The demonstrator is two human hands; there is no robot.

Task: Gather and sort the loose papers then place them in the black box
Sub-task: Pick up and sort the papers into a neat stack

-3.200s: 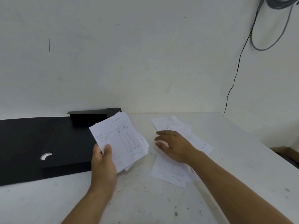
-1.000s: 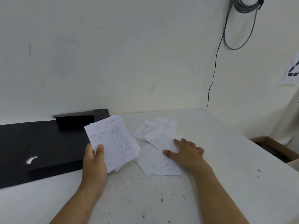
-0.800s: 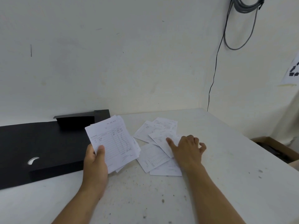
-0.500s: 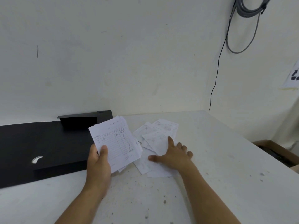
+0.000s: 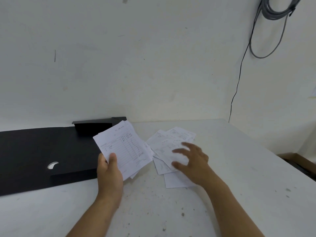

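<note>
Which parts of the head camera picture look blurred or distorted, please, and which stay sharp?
In the head view, the right hand is smeared by motion blur over the loose papers; the left hand and its held stack are sharp, though the writing is too small to read; wide-angle distortion bends the table edges.

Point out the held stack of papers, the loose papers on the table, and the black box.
held stack of papers [image 5: 125, 147], head view, middle of top sheet.
loose papers [image 5: 165, 147], head view, overlapping sheets left of the fingers.
black box [image 5: 42, 151], head view, flat top panel.
</note>
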